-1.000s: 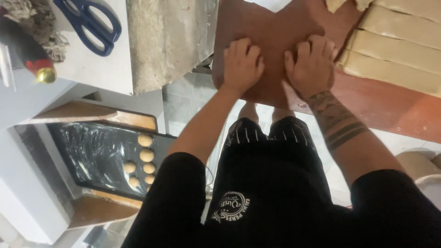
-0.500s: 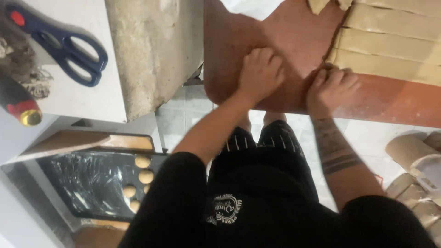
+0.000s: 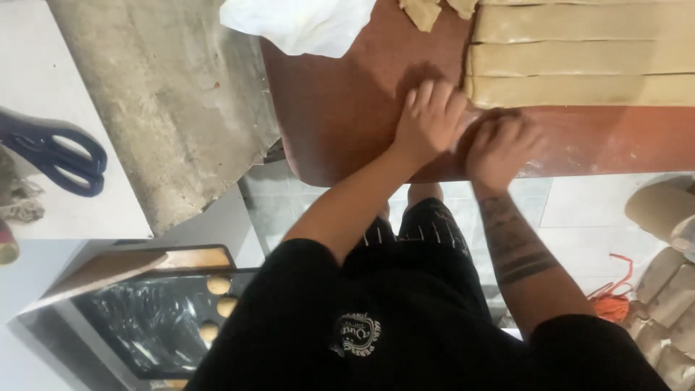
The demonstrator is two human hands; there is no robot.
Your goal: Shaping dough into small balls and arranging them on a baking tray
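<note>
From the head camera, looking down over the person's black shirt and shorts, both hands rest on a reddish-brown board [image 3: 340, 108] that runs across the far side of the scene. The left hand [image 3: 428, 119] lies palm down with its fingers [image 3: 423, 94] stretched forward and only slightly parted, the tips just beside the near end of a row of tan dough strips [image 3: 579, 58]. The right hand [image 3: 501, 148] sits just right of it, touching or nearly touching, knuckles up and fingers curled under; its outline is blurred, so I cannot tell whether it pinches anything beneath it. The forearm behind it carries dark tattoo bands.

The dough strips lie side by side, long and flat, on the far right part of the board, reaching out of view at the right edge. A few torn scraps of the same dough [image 3: 427, 11] sit at the far edge, and a crumpled white plastic sheet [image 3: 297, 25] lies on the far left corner of the board.

Left of the board is a rough grey slab [image 3: 159, 108], and further left blue-handled scissors [image 3: 54, 156] lie on a white surface. Near left, down low, a dark tray [image 3: 145, 326] holds small pale round pieces [image 3: 218, 284]. Near right, cardboard tubes [image 3: 662, 210] and orange string [image 3: 612, 300] lie on the floor.
</note>
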